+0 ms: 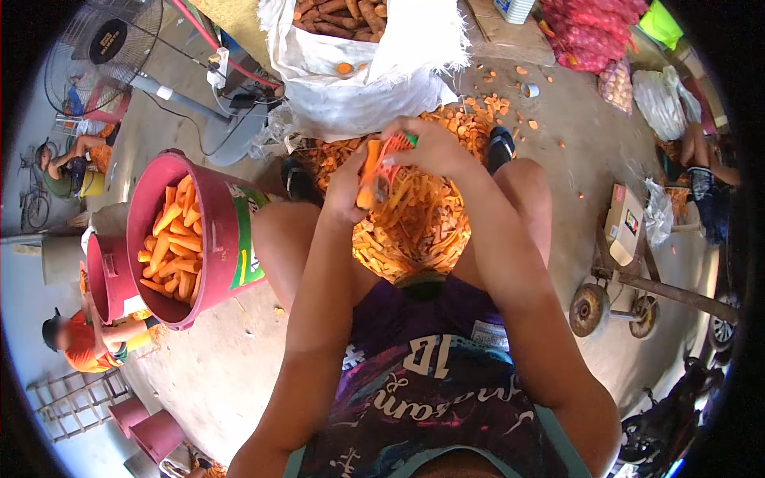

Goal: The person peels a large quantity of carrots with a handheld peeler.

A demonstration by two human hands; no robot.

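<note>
My left hand is closed around a carrot, which it holds upright above a heap of orange peelings between my knees. Beside it, my right hand grips a red peeler with a bit of green on it. The peeler lies against or very near the carrot's right side; exact contact is hard to make out. To the left, a large red tub holds many peeled carrots. In front of me, an open white sack contains unpeeled carrots.
A standing fan with cables is at upper left. Carrot scraps lie across the floor. A wheeled cart stands at right, with red net sacks at upper right. Co-workers sit at the left and right edges.
</note>
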